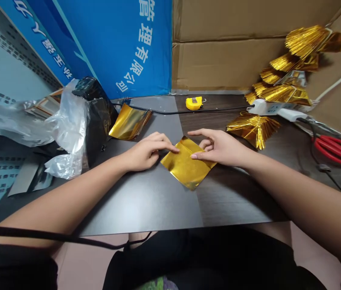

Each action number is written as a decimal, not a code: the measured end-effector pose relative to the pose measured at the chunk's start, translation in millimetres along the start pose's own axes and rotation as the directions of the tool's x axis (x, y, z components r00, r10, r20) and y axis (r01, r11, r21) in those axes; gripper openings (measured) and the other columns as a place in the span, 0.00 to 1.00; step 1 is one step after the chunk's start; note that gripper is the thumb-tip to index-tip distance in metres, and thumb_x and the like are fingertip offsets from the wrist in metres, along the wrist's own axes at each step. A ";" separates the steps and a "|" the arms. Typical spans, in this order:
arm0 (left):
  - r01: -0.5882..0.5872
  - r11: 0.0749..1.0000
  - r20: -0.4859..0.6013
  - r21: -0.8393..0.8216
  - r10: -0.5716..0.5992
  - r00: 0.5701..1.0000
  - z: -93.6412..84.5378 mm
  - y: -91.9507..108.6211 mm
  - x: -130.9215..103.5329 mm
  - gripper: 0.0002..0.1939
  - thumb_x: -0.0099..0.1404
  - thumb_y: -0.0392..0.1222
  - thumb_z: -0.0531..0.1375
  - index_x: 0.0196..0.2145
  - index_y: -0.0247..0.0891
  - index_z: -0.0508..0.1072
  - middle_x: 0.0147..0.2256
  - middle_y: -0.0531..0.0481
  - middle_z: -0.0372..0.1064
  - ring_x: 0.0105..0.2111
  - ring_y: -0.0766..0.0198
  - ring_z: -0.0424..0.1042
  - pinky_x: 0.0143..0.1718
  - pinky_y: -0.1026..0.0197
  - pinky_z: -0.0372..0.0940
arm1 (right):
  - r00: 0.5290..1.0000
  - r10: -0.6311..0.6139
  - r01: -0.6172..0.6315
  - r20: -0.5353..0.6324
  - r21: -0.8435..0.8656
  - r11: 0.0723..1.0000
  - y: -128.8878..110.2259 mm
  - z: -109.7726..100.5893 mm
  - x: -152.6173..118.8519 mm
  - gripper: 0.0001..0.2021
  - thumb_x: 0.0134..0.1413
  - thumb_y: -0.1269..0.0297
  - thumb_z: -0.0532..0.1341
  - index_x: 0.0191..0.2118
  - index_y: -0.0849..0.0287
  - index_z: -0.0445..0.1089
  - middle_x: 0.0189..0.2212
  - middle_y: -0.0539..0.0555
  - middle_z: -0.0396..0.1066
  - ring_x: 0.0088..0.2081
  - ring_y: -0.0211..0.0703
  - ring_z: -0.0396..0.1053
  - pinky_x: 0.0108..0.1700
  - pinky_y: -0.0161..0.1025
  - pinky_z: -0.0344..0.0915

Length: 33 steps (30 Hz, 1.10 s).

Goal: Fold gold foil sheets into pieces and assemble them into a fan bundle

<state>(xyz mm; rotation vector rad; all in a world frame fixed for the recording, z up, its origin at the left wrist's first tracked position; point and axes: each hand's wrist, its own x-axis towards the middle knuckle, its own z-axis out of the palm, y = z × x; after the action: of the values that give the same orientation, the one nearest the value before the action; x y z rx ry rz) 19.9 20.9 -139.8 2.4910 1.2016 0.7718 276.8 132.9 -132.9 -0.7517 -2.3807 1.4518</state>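
Note:
A square gold foil sheet (188,169) lies at an angle near the middle of the table, with a crease or folded flap along its upper right side. My left hand (146,152) rests at its left corner, index finger stretched onto the foil and the other fingers bent loosely below. From the right, my right hand (220,148) holds the upper right edge, thumb on top and some fingers curled behind it. Its index finger points out past the top corner. Further back on the left is a stack of gold foil sheets (130,122).
Behind are a yellow tape measure (193,103) and a black cable. Pleated gold foil bundles (282,92) stand at the back right, another bundle (253,127) nearer. A white power strip (271,108) and red-handled scissors (339,150) lie right. Plastic-wrapped black box (98,125) stands left.

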 end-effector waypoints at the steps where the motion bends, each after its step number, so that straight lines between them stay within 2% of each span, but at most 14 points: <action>1: -0.013 1.000 0.011 0.011 0.013 1.000 0.1 0.5 0.2 0.29 0.60 0.21 0.50 0.53 0.38 0.75 0.44 0.45 0.71 0.47 0.62 0.69 0.51 0.57 0.64 | 1.000 -0.025 0.025 -0.011 -0.024 0.999 0.7 -0.6 0.4 0.37 0.48 0.60 0.71 0.64 0.66 0.64 0.24 0.48 0.70 0.26 0.35 0.66 0.28 0.32 0.63; 6: -0.039 0.998 0.009 0.054 0.038 0.999 1.7 2.7 0.3 0.16 0.69 0.31 0.56 0.50 0.39 0.77 0.42 0.45 0.70 0.45 0.61 0.68 0.48 0.57 0.64 | 0.989 -0.140 0.130 -0.050 -0.167 0.977 3.5 0.7 1.9 0.33 0.49 0.57 0.70 0.60 0.65 0.69 0.26 0.49 0.71 0.25 0.34 0.63 0.27 0.33 0.62; 11: -0.036 0.996 0.004 0.082 0.036 0.999 3.3 2.9 0.4 0.12 0.71 0.35 0.57 0.46 0.40 0.79 0.38 0.46 0.69 0.42 0.62 0.68 0.45 0.59 0.64 | 0.980 -0.196 0.180 -0.042 -0.249 0.952 3.3 2.1 1.6 0.32 0.50 0.57 0.69 0.60 0.64 0.70 0.29 0.51 0.73 0.24 0.33 0.64 0.27 0.33 0.62; 14: -0.037 0.997 0.001 0.066 0.037 0.999 2.9 3.3 0.5 0.12 0.71 0.35 0.56 0.46 0.40 0.79 0.38 0.46 0.70 0.42 0.62 0.68 0.45 0.58 0.64 | 0.983 -0.179 0.166 -0.047 -0.192 0.967 2.9 3.2 1.7 0.31 0.50 0.57 0.69 0.59 0.64 0.71 0.28 0.51 0.72 0.24 0.33 0.64 0.26 0.33 0.62; 18: -0.028 1.000 -0.034 0.006 0.028 0.999 1.9 3.6 0.0 0.15 0.72 0.33 0.53 0.47 0.40 0.79 0.37 0.46 0.69 0.41 0.63 0.69 0.45 0.59 0.65 | 0.993 -0.109 0.108 -0.045 -0.020 0.994 1.3 4.8 2.4 0.33 0.47 0.56 0.70 0.58 0.66 0.71 0.27 0.50 0.71 0.26 0.34 0.66 0.27 0.32 0.63; 21: 0.000 0.991 -0.122 -0.137 -0.017 0.992 4.4 0.7 -0.5 0.18 0.72 0.33 0.52 0.56 0.41 0.72 0.41 0.46 0.69 0.42 0.64 0.70 0.46 0.59 0.66 | 0.996 -0.049 0.056 -0.076 0.098 0.994 -2.2 5.6 1.8 0.33 0.47 0.55 0.71 0.57 0.68 0.71 0.29 0.53 0.74 0.28 0.37 0.70 0.29 0.34 0.68; 23: -0.006 0.965 -0.259 -0.262 -0.065 0.964 8.4 -2.4 -0.7 0.25 0.74 0.38 0.53 0.66 0.45 0.58 0.43 0.46 0.68 0.42 0.63 0.70 0.44 0.60 0.68 | 0.978 -0.085 0.103 -0.189 0.084 0.991 -5.9 5.4 -0.1 0.25 0.48 0.55 0.71 0.50 0.65 0.77 0.30 0.55 0.76 0.29 0.40 0.73 0.31 0.36 0.70; 24: -0.017 0.953 -0.332 -0.303 -0.088 0.939 10.7 -3.8 -0.7 0.27 0.74 0.41 0.53 0.68 0.47 0.52 0.44 0.46 0.67 0.41 0.64 0.70 0.41 0.60 0.68 | 0.950 -0.144 0.158 -0.276 0.031 0.987 -8.1 4.7 -1.5 0.19 0.49 0.56 0.71 0.44 0.63 0.79 0.30 0.55 0.77 0.29 0.41 0.73 0.31 0.37 0.70; 25: -0.024 0.944 -0.378 -0.328 -0.108 0.919 12.9 -5.0 -0.6 0.28 0.75 0.43 0.53 0.68 0.48 0.49 0.43 0.46 0.67 0.40 0.64 0.70 0.40 0.61 0.68 | 0.898 -0.238 0.235 -0.369 -0.053 0.970 -10.3 3.6 -3.1 0.12 0.51 0.58 0.70 0.38 0.61 0.79 0.30 0.54 0.77 0.29 0.41 0.73 0.31 0.38 0.71; 27: -0.037 0.931 -0.414 -0.363 -0.125 0.902 16.2 -6.0 -0.2 0.25 0.76 0.46 0.52 0.66 0.49 0.48 0.43 0.47 0.66 0.38 0.65 0.71 0.38 0.61 0.69 | 0.719 -0.483 0.400 -0.499 -0.271 0.876 -14.6 -0.2 -6.3 0.03 0.54 0.65 0.69 0.33 0.58 0.79 0.29 0.53 0.77 0.30 0.42 0.74 0.33 0.39 0.71; 29: -0.046 0.926 -0.436 -0.374 -0.132 0.890 17.0 -4.9 0.2 0.23 0.76 0.47 0.53 0.64 0.47 0.51 0.42 0.48 0.66 0.36 0.66 0.72 0.38 0.61 0.70 | 0.527 -0.703 0.538 -0.478 -0.453 0.711 -17.6 -5.1 -9.1 0.04 0.56 0.70 0.67 0.35 0.55 0.79 0.32 0.53 0.77 0.34 0.43 0.75 0.36 0.42 0.72; 30: -0.041 0.928 -0.456 -0.371 -0.144 0.878 16.3 -3.8 0.3 0.22 0.75 0.48 0.53 0.62 0.45 0.53 0.40 0.48 0.67 0.36 0.66 0.72 0.38 0.61 0.69 | 0.463 -0.781 0.586 -0.420 -0.517 0.625 -18.4 -7.4 -10.0 0.06 0.56 0.72 0.66 0.37 0.54 0.79 0.33 0.54 0.77 0.36 0.45 0.76 0.38 0.43 0.73; 31: -0.017 0.931 -0.473 -0.364 -0.169 0.865 15.1 -2.3 0.3 0.20 0.75 0.49 0.53 0.60 0.43 0.56 0.39 0.49 0.67 0.35 0.66 0.72 0.38 0.61 0.69 | 0.433 -0.836 0.619 -0.337 -0.563 0.548 -18.7 -9.2 -10.7 0.07 0.57 0.72 0.66 0.39 0.53 0.78 0.35 0.54 0.77 0.39 0.46 0.76 0.40 0.45 0.73; 33: 0.090 0.929 -0.470 -0.358 -0.263 0.843 11.5 0.7 -0.1 0.18 0.76 0.52 0.51 0.56 0.38 0.62 0.34 0.49 0.68 0.32 0.67 0.70 0.35 0.63 0.67 | 0.447 -0.886 0.668 -0.120 -0.614 0.420 -17.7 -10.6 -11.1 0.07 0.59 0.72 0.65 0.41 0.54 0.77 0.37 0.56 0.77 0.42 0.48 0.76 0.43 0.45 0.72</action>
<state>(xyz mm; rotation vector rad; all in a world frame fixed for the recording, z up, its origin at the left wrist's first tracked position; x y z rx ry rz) 26.9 20.3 -149.0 1.9245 1.3111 1.5080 285.7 128.2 -111.7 0.0975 -2.1812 0.2102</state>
